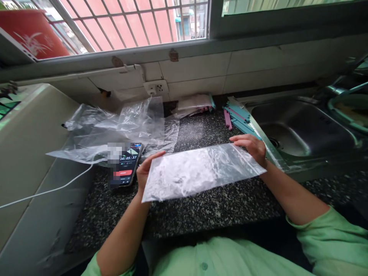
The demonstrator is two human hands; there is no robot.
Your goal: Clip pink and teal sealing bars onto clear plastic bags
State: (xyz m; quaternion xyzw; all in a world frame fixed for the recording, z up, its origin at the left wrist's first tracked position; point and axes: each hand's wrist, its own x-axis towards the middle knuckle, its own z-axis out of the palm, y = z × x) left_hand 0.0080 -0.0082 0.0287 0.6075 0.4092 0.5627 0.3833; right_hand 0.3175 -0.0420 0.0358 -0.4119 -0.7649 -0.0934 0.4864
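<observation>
A clear plastic bag (186, 172) with whitish contents on its left part is stretched flat between my two hands, above the counter. My left hand (146, 170) grips its left end, the fingers partly hidden behind it. At the upper right corner my right hand (253, 148) closes on the plastic, thumb and fingers toward the sink. Left of my left hand lies a phone (130, 161) showing a timer, with part of it blurred out. Beyond my right hand are several teal and pink flat strips (240, 115) in a loose pile.
Crumpled clear plastic bags (120, 122) cover the counter's back left. A filled clear packet (194, 104) lies near the wall under the socket (156, 87). The steel sink (301, 126) is at right, holding a teal basin (349, 105) at its far side. A white cable (57, 189) crosses at left.
</observation>
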